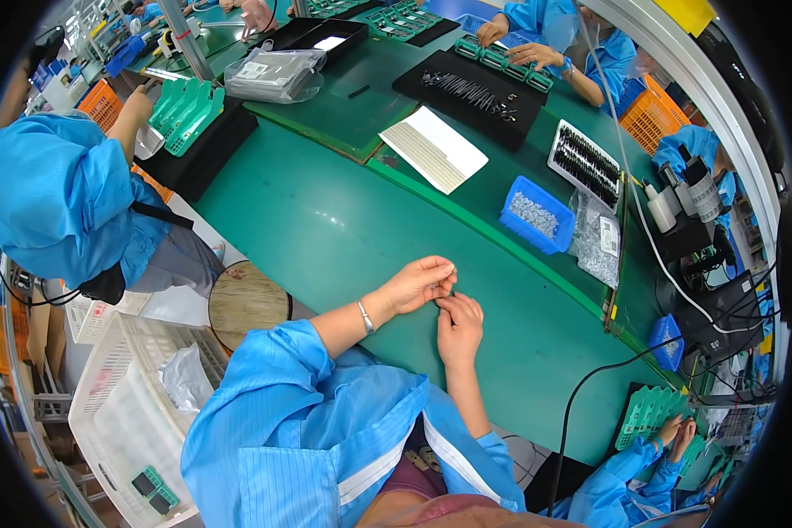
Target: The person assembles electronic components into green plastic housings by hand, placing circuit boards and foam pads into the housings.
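1. Step in hand, my read: close fingertip work; next move calls for a light, steady pinch.
2. Left hand (427, 283) and right hand (460, 327): fingers curled, close together, frame centre. Can't tell if gripping anything.
3. Right of centre: rectangular blue plastic bin (526, 232), small pale pieces (534, 214). Surface (326, 211): smooth, glossy green.

White labels (609, 236) on bags (295, 81) cannot be read.

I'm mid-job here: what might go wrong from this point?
Anything small between the left hand and right hand could slip; I can't tell what, if anything, they hold. The blue bin is open, so a knock might spill its white pieces. The black cable looping over the table might catch the right sleeve.
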Available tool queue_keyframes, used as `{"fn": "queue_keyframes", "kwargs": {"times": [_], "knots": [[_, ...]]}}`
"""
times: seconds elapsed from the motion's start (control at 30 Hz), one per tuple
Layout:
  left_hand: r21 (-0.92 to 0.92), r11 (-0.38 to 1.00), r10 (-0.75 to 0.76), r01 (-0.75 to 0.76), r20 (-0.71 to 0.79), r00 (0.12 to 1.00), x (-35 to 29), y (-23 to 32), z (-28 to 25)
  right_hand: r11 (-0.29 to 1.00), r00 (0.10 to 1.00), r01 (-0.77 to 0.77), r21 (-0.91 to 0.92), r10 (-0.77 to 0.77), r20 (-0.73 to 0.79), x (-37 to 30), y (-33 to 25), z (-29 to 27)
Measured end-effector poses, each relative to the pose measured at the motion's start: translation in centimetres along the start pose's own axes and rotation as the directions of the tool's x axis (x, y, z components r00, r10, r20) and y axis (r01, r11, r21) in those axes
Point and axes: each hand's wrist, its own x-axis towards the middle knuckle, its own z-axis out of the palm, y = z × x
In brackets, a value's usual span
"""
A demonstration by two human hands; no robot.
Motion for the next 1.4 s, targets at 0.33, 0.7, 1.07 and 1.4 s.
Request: {"fn": "queue_keyframes", "kwargs": {"times": [0.33, 0.7, 1.07, 1.4], "knots": [[-0.035, 0.997, 0.073, -0.073, -0.002, 0.997, -0.1, -0.1, 0.2, 0.999, 1.000, 0.008, -0.036, -0.008, 0.009, 0.1, 0.0, -0.1], [-0.051, 0.992, 0.111, -0.113, -0.035, 0.993, 0.0, -0.1, 0.3, 0.996, 0.999, -0.028, -0.088, 0.025, -0.032, -0.3, -0.1, -0.3], [-0.011, 0.992, 0.127, -0.128, -0.054, 0.990, 1.2, -2.4, 1.3, 1.000, 0.998, -0.014, -0.005, 0.013, -0.061, -0.9, 3.1, -2.3], [0.002, 0.991, 0.134, -0.134, -0.058, 0.989, 1.2, -2.6, 1.4, 0.976, 0.996, -0.070, 0.204, 0.080, -0.042, -1.5, 3.7, -4.2]]}}
